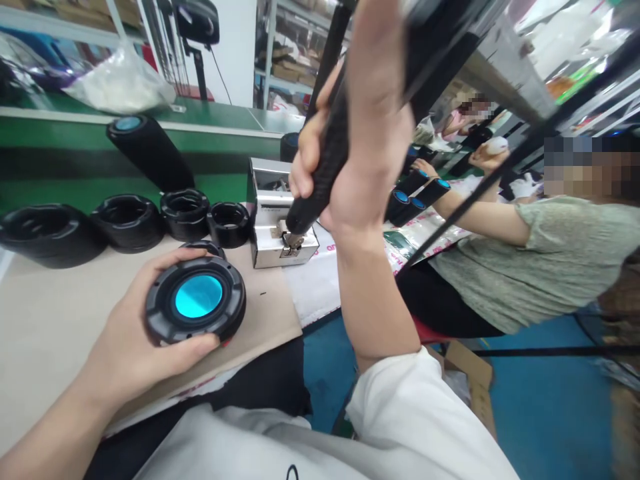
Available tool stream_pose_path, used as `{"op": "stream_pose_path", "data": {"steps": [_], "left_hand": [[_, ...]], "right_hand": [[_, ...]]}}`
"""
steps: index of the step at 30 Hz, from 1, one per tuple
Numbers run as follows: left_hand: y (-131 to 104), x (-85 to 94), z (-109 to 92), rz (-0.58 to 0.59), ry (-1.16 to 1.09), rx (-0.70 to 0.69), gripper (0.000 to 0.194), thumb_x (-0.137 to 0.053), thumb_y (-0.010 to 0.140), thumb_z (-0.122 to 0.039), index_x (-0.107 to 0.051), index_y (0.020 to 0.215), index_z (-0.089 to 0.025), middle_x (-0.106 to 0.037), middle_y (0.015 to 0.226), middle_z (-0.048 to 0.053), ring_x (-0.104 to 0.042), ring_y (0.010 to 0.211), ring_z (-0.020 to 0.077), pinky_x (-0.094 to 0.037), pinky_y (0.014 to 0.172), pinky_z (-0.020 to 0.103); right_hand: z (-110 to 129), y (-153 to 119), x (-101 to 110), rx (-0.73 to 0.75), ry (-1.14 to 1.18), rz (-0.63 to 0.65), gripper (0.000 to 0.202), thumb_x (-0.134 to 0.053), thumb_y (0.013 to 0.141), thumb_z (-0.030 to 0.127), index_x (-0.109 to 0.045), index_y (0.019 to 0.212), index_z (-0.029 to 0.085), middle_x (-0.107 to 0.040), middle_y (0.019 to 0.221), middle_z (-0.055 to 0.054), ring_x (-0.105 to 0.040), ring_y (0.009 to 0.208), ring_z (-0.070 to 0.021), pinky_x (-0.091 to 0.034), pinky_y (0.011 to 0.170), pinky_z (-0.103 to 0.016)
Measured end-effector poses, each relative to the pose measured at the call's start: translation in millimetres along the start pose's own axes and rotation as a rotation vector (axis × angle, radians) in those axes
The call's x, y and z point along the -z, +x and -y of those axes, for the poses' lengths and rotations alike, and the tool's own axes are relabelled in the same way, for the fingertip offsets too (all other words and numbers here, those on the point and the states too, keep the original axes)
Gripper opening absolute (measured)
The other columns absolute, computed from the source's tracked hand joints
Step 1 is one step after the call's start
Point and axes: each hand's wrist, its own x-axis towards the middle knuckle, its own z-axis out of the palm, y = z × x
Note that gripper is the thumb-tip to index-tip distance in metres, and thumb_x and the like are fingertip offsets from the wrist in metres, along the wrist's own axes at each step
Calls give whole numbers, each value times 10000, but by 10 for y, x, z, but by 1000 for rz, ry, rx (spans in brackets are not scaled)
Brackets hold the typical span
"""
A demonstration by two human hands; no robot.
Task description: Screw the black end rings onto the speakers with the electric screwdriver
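Observation:
My left hand [135, 333] is closed round the rim of a black ring-shaped speaker end piece [163, 300] with a shiny blue disc at its centre. The piece is held just above the board, its blue face up. My right hand [370, 147] grips a black electric screwdriver [320, 180], tilted with its bit downward. That bit is at the front of a silver metal screw feeder [267, 250]; whether it touches a screw I cannot tell. Another black part [207, 248] shows partly behind the held piece.
Stacks of black rings [127, 223] stand along the back of the beige board [270, 313]. A black cylindrical speaker [150, 153] leans behind them. A plastic bag [123, 83] lies on the green ledge [220, 120]. At right, a co-worker [540, 260] sits near several blue-ended speakers [417, 180].

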Motion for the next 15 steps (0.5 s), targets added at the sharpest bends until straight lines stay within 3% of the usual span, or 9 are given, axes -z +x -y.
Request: {"op": "stream_pose_path", "data": {"steps": [4,7,12,15], "left_hand": [[16,24,50,3,23,-80,850,-927,665,-698,-681,1404,-357,-741,1451,52,-712,1344,411,-582,1177,544],[35,49,79,-3,42,-83,865,-926,663,-720,-675,1415,-374,-739,1459,37,-702,1366,410,-572,1201,549],[48,52,113,33,15,-95,841,-943,675,-680,-671,1415,-386,-746,1453,34,-720,1342,401,-597,1160,526],[59,64,160,46,7,-136,868,-952,681,-673,-662,1442,-373,-739,1471,46,-731,1334,387,-615,1128,494]], "right_hand": [[-402,68,139,117,110,-105,713,-837,761,886,-515,859,258,-526,524,92,-478,380,-105,-341,336,-286],[-564,34,119,106,153,-103,721,-802,790,903,-504,838,248,-515,507,97,-464,355,-94,-309,312,-260],[-432,-105,147,-88,177,-23,661,-801,835,850,-557,843,236,-539,530,77,-485,374,-107,-363,329,-274],[-328,-82,161,108,182,-73,658,-772,851,866,-566,869,242,-529,542,82,-479,381,-93,-363,352,-281]]}}
